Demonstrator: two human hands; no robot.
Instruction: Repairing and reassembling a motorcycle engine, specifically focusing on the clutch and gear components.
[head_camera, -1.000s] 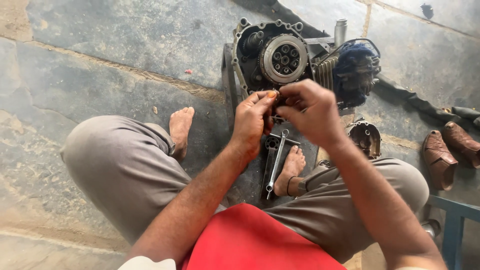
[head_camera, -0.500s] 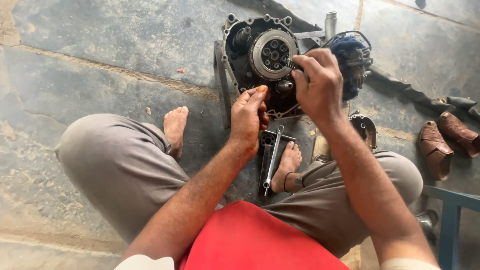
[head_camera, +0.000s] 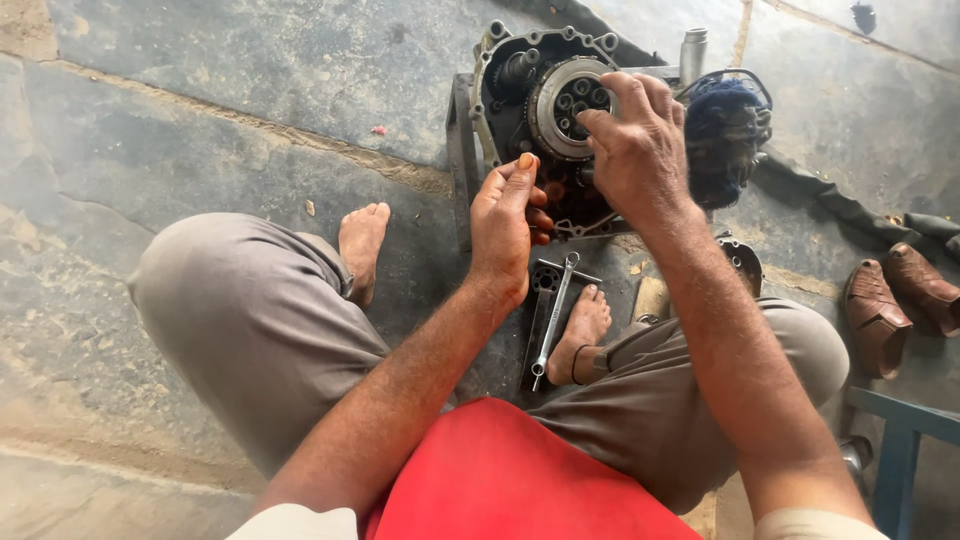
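Note:
A dark motorcycle engine (head_camera: 507, 75) stands on the stone floor with its side cover off, showing the round silver clutch (head_camera: 562, 97). My right hand (head_camera: 635, 140) reaches onto the clutch, fingertips pinched together at its right rim; what they hold is hidden. My left hand (head_camera: 505, 225) hovers cupped just below the engine's lower edge, fingers curled, contents not visible. A silver spanner (head_camera: 555, 310) lies on a dark tray (head_camera: 533, 345) between my knees.
I squat barefoot, with my left foot (head_camera: 360, 245) and right foot (head_camera: 585, 325) on the floor. A removed metal cover (head_camera: 742, 262) lies by my right knee. Brown sandals (head_camera: 890, 300) sit at the right, a blue metal frame (head_camera: 900, 430) below them. Blue cloth and wires (head_camera: 725, 125) cover the engine's right side.
My hands, together in front of the engine a second ago, have parted. The right hand rose onto the clutch; the left stayed low by the engine's lower edge.

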